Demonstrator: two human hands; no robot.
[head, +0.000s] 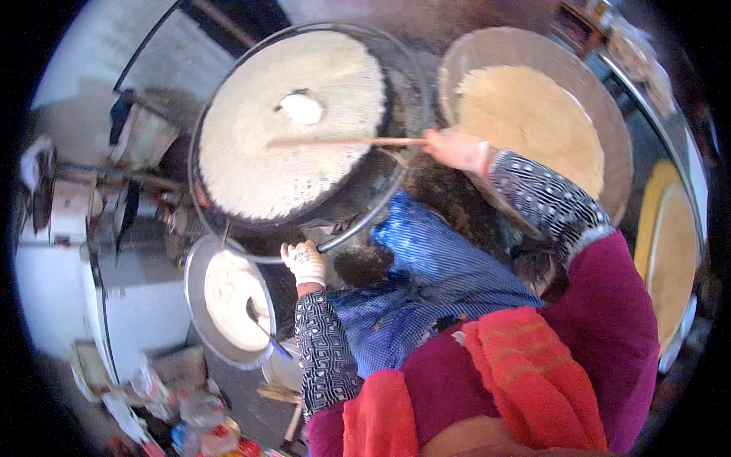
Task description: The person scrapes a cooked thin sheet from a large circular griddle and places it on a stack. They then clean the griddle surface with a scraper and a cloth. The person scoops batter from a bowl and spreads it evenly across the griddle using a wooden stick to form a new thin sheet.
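Observation:
A round griddle [400, 85] carries a wide, thin layer of pale batter [251, 125], with a white mound of batter [302, 108] near its middle. My right hand [454, 149], in a pale glove, grips the end of a thin wooden spreader [348, 141]. The spreader lies across the batter layer, its far end blurred just below the mound. A metal ring [365, 231] runs around the griddle, and the gloved fingers of my left hand [305, 263] are closed on its near side.
To the right, a wide round tray [525, 45] holds thin tan pancakes [525, 120]. A metal basin [197, 320] of batter with a ladle [265, 330] stands at lower left. Beyond it lie plastic bags [203, 414]. More round pancakes [677, 257] are at the far right.

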